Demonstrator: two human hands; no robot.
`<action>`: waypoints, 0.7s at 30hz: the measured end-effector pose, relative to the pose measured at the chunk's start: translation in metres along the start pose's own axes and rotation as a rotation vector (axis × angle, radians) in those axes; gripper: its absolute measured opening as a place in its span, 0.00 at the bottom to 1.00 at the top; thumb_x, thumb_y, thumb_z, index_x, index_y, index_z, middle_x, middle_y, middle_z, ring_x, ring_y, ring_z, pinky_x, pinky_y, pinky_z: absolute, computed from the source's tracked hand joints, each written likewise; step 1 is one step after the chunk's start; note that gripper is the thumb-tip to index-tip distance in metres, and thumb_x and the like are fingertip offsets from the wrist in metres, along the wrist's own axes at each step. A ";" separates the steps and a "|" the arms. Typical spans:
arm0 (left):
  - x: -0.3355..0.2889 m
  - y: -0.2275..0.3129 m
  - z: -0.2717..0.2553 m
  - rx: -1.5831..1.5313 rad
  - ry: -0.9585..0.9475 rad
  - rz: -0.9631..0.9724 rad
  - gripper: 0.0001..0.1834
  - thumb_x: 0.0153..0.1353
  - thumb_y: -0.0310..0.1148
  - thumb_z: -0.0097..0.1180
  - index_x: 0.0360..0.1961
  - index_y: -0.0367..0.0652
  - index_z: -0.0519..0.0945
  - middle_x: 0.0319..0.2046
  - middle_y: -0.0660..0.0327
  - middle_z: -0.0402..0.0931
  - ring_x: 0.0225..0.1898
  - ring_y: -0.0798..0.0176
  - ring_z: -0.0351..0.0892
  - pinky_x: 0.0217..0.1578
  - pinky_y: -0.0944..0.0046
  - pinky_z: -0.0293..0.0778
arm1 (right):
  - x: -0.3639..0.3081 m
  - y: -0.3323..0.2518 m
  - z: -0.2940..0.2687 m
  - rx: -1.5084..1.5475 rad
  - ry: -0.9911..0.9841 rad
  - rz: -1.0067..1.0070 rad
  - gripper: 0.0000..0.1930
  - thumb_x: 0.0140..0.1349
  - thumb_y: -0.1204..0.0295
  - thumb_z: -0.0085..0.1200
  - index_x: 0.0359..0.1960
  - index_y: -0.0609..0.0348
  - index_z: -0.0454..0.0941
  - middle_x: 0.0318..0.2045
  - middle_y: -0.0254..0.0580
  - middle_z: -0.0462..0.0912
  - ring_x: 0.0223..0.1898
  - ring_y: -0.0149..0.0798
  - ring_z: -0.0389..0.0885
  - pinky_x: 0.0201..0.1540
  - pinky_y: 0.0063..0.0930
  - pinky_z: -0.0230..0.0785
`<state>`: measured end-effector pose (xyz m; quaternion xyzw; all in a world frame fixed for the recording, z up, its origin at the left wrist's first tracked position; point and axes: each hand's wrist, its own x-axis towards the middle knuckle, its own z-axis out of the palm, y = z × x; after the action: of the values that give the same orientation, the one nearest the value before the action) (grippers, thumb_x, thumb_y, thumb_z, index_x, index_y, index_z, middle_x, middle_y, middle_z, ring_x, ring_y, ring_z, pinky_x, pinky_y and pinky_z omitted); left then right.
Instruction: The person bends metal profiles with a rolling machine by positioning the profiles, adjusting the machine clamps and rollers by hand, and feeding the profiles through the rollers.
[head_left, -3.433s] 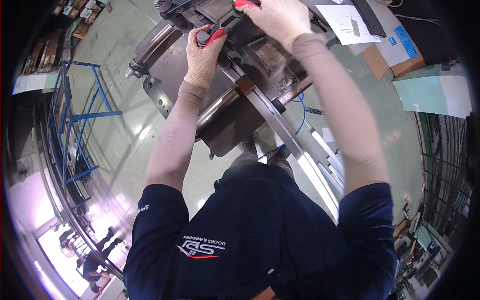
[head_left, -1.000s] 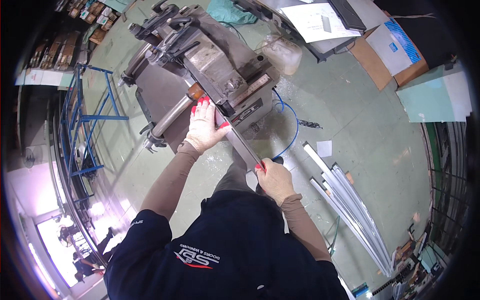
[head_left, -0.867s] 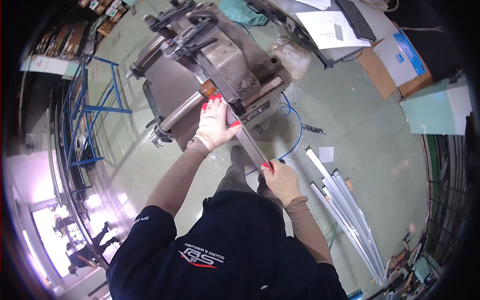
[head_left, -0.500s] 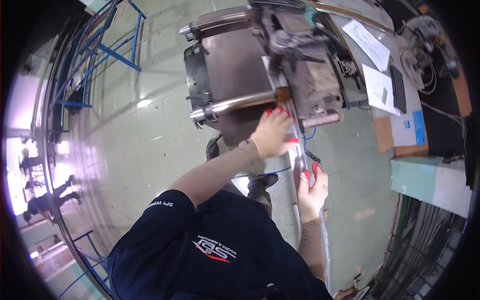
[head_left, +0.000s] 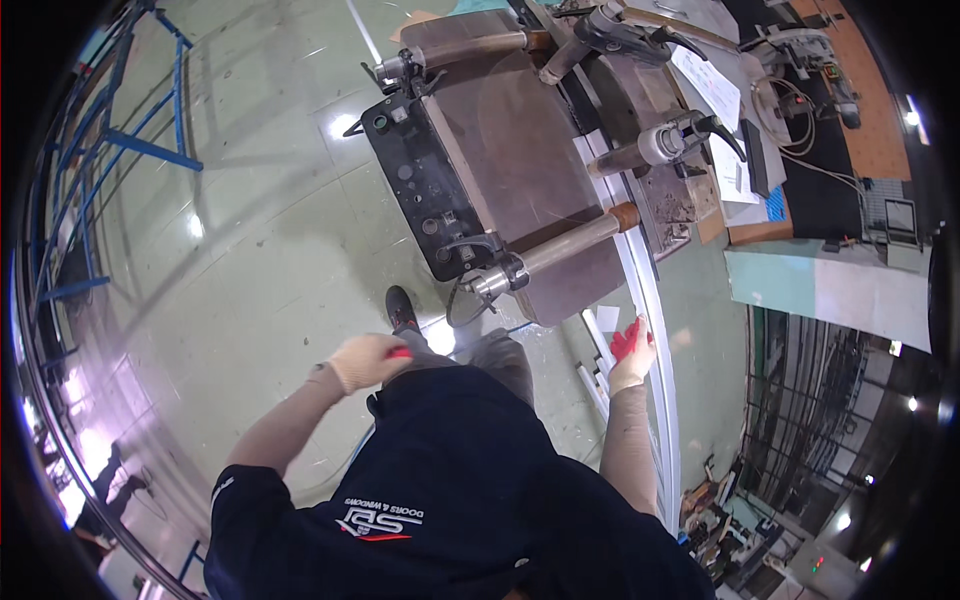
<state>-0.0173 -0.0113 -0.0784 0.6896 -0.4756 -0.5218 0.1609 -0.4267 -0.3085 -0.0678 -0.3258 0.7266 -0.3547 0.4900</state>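
A long pale metal profile (head_left: 657, 375) runs from the saw-like machine table (head_left: 500, 130) down past my right side. My right hand (head_left: 630, 362), in a cream glove with red fingertips, is at the profile's left edge with its fingers curled against it. Away from the machine, my left hand (head_left: 366, 363) hangs in the air before my body, its fingers bent closed. Nothing shows in it, though its palm is hidden. A clamp cylinder with a black lever (head_left: 660, 148) stands over the profile, and a horizontal clamp rod (head_left: 570, 245) points at it.
Shorter pale profiles (head_left: 597, 345) stand left of my right hand. A black control panel (head_left: 415, 185) edges the machine. Papers (head_left: 708, 85) lie on a bench at the right. Blue metal stands (head_left: 150, 150) are at the far left; another person (head_left: 110, 490) shows at the left rim.
My left hand has left the profile beside the clamp and swung down to the left. My right hand stays by the profile. The machine now appears turned and farther right in view.
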 end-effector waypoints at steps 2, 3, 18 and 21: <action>-0.003 -0.021 -0.026 0.056 -0.004 -0.054 0.23 0.67 0.47 0.62 0.55 0.42 0.86 0.47 0.46 0.87 0.49 0.45 0.87 0.53 0.54 0.80 | 0.006 0.008 0.005 0.197 -0.033 0.356 0.30 0.73 0.47 0.58 0.63 0.60 0.72 0.52 0.42 0.83 0.49 0.42 0.85 0.54 0.41 0.77; 0.001 -0.024 -0.041 0.015 0.088 -0.075 0.22 0.68 0.46 0.61 0.54 0.41 0.86 0.46 0.45 0.87 0.47 0.44 0.87 0.52 0.53 0.81 | 0.012 0.019 0.003 0.206 -0.018 0.356 0.30 0.73 0.47 0.58 0.63 0.60 0.72 0.52 0.42 0.83 0.49 0.42 0.85 0.54 0.41 0.77; 0.164 0.146 -0.077 -0.061 0.831 0.353 0.21 0.61 0.33 0.70 0.55 0.42 0.84 0.57 0.48 0.81 0.60 0.45 0.80 0.59 0.52 0.79 | 0.052 0.041 0.050 0.920 -0.169 0.207 0.18 0.78 0.51 0.52 0.57 0.47 0.78 0.51 0.34 0.85 0.52 0.37 0.83 0.56 0.40 0.74; 0.215 0.165 -0.080 0.106 0.731 0.586 0.21 0.62 0.34 0.69 0.56 0.42 0.84 0.59 0.47 0.81 0.64 0.43 0.77 0.67 0.49 0.72 | 0.053 0.044 0.045 0.853 -0.335 0.101 0.17 0.78 0.54 0.52 0.58 0.48 0.77 0.53 0.34 0.85 0.52 0.34 0.83 0.54 0.38 0.75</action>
<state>-0.0277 -0.2923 -0.0498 0.6722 -0.5883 -0.1522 0.4229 -0.4060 -0.3373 -0.1427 -0.1120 0.4413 -0.5401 0.7078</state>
